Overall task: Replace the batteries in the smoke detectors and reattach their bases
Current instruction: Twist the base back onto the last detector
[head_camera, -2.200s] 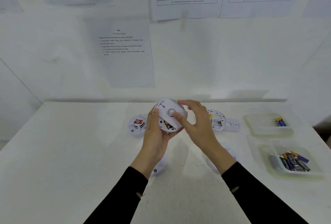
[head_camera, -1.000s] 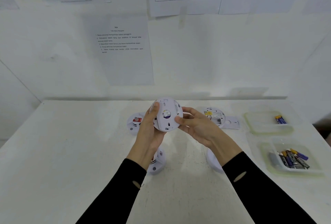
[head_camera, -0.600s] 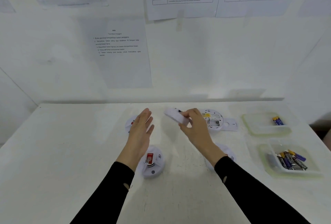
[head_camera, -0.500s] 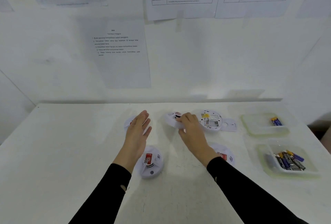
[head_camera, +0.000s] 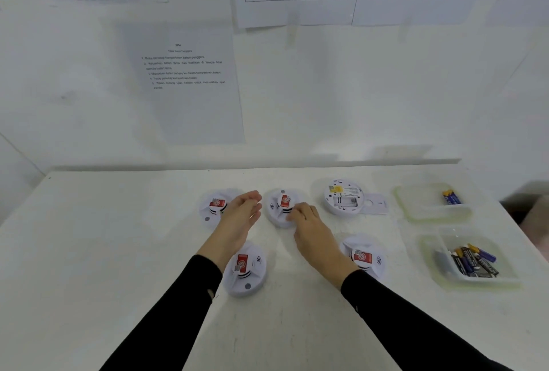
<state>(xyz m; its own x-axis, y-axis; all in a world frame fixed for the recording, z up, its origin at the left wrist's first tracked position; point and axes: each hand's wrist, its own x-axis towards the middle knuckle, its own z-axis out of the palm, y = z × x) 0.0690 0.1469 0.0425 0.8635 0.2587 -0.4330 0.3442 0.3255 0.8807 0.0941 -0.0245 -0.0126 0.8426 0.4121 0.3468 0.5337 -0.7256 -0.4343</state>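
Four white smoke detectors with red stickers lie face up on the white table (head_camera: 118, 252): far left (head_camera: 214, 207), far middle (head_camera: 279, 207), near left (head_camera: 245, 271) and near right (head_camera: 364, 257). A fifth detector (head_camera: 344, 197) lies on its back with its battery bay showing, and a loose white base plate (head_camera: 375, 203) sits beside it. My right hand (head_camera: 307, 223) holds the near right edge of the far middle detector with curled fingers. My left hand (head_camera: 242, 216) hovers between the two far detectors, fingers relaxed, holding nothing.
At the far right a clear tray (head_camera: 416, 210) holds a blue and yellow battery (head_camera: 451, 197). A nearer clear tray (head_camera: 436, 269) holds several batteries (head_camera: 472, 260). Printed sheets hang on the wall behind the table.
Both hands held one detector up and turned it. The left hand let go, and the right hand set it face up on the table at the far middle.
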